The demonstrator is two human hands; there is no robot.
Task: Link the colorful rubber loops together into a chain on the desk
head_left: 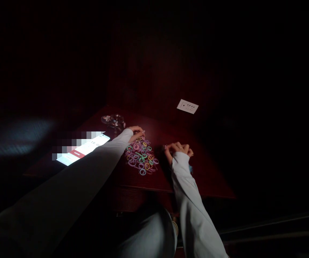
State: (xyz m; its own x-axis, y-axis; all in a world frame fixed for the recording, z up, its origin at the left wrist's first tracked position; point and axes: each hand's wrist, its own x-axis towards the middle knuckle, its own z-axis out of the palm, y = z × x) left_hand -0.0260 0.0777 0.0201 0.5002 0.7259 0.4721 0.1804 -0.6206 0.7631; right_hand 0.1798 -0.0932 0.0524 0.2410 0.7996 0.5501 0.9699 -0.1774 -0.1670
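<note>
A pile of small colourful hair ties (141,157), in purple, green, yellow and pink, lies on the dark red table. At its far edge is my left hand (136,133), fingers bent together and pointing down to the ties; whatever is between the fingertips is too small to make out. To the right of the pile, my right hand (179,147) rests low over the table with curled fingers, their tips partly hidden. Something light blue (191,169) shows beside my right wrist, mostly covered by the sleeve. An open clear jar (116,120) stands behind my left wrist.
A lit phone (83,152) lies on the left of the table (154,182), partly behind my left sleeve. The jar's lid (106,119) seems to be beside the jar. A white socket plate (187,106) is on the back panel. The surroundings are very dark.
</note>
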